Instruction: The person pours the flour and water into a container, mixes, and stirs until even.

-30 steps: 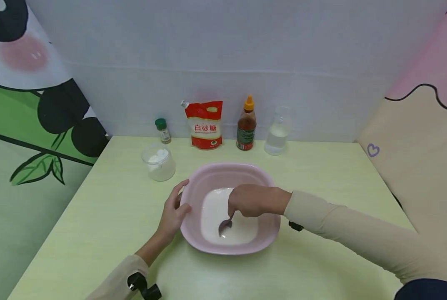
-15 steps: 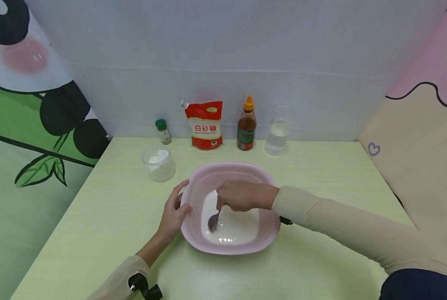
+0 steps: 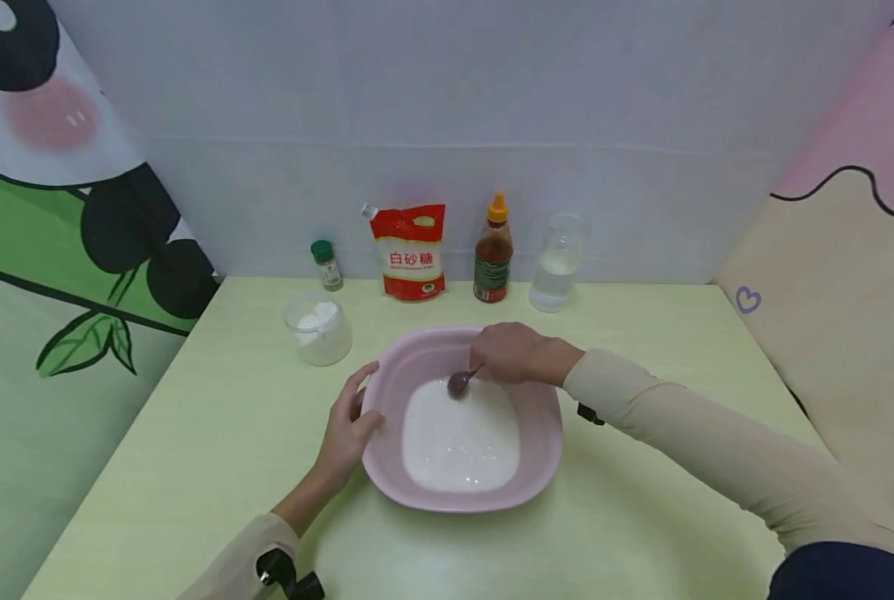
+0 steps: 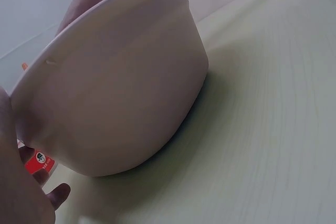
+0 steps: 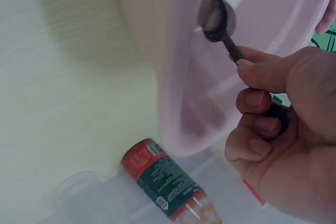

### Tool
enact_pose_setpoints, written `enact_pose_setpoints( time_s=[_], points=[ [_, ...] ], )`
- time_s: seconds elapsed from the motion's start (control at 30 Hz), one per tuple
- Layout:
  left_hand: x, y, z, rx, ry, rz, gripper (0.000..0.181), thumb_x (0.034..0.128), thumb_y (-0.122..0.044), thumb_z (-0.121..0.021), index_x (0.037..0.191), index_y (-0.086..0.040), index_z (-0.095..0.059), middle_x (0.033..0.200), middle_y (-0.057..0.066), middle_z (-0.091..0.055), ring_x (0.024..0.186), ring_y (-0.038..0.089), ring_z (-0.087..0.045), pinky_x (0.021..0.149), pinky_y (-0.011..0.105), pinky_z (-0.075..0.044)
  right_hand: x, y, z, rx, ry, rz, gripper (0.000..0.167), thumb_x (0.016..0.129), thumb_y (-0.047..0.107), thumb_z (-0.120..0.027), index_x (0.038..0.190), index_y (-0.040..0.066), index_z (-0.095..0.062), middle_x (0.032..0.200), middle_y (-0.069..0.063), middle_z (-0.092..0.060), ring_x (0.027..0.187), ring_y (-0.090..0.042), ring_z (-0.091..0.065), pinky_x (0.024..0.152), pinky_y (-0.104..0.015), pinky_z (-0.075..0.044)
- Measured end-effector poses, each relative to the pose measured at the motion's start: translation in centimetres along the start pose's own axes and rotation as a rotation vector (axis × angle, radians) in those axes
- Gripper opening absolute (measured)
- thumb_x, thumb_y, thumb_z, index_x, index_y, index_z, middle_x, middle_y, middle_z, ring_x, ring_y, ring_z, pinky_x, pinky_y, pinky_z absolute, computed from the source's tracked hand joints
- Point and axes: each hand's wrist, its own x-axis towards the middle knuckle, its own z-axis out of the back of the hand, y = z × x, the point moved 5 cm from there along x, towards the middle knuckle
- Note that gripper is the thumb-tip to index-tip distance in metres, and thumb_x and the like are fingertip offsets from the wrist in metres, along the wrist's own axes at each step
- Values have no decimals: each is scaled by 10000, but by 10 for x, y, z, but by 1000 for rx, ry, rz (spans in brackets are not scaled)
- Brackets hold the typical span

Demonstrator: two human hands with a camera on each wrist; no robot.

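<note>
A pink plastic basin [image 3: 540, 450] holds white liquid [image 3: 461, 442]. My left hand [image 3: 347, 429] grips the basin's left side, thumb at the rim and fingers along the outer wall. Over the far part of the basin, my right hand [image 3: 512, 352] holds a small dark spoon [image 3: 458, 384] by its handle. In the right wrist view, the thumb and index finger pinch that spoon [image 5: 223, 22], and the other fingers curl round the handle's end. Something pale and blurred shows at its bowl. The left wrist view shows mostly the basin's outer wall [image 4: 121, 82].
Left of the basin stands a clear tub [image 3: 319, 329] with white contents. Along the back are a green-capped jar [image 3: 327, 265], a red sugar pouch [image 3: 413, 252], a yellow-capped sauce bottle [image 3: 494, 250] and a glass carafe [image 3: 557, 265] of clear liquid. Behind them hangs a pale backdrop.
The right hand moved the spoon left through the white liquid, then away toward the basin's far side, where it now sits higher. My left hand keeps its hold on the basin.
</note>
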Motion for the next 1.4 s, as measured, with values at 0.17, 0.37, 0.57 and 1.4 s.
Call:
enact_pose_setpoints(
  time_s=[0.17, 0.37, 0.57, 1.4],
  points=[
    [-1, -1, 3, 1, -1, 5, 747, 833, 104, -460, 1534, -133, -354, 1435, 305, -513, 1142, 376, -592, 755, 277, -577, -19, -4, 2, -17, 20, 20, 213, 930, 67, -613, 1023, 121, -797, 1000, -17, -774, 964, -202, -670, 910, -368, -538],
    [2, -1, 4, 0, -4, -7, 758, 821, 118, -463, 1529, -131, -361, 1438, 303, -511, 1135, 392, -589, 749, 281, -580, -32, 12, -9, 61, 92, 138, 199, 926, 39, -633, 990, 132, -797, 940, 32, -760, 907, -120, -654, 873, -278, -529],
    [2, -2, 2, 0, 6, -18, 755, 828, 116, -457, 1535, -124, -350, 1458, 305, -488, 1170, 420, -584, 771, 291, -583, -26, 38, -22, 70, 143, 226, 227, 975, 113, -601, 1118, 163, -770, 1083, 43, -763, 1024, -113, -666, 936, -258, -508],
    [-4, -2, -1, 12, -1, -28, 728, 835, 87, -472, 1524, -125, -371, 1448, 300, -503, 1196, 424, -576, 808, 264, -557, -6, 49, -21, 235, 200, 204, 374, 970, -25, -485, 1257, 87, -697, 1250, -19, -712, 1112, -134, -634, 963, -240, -486]
  ],
)
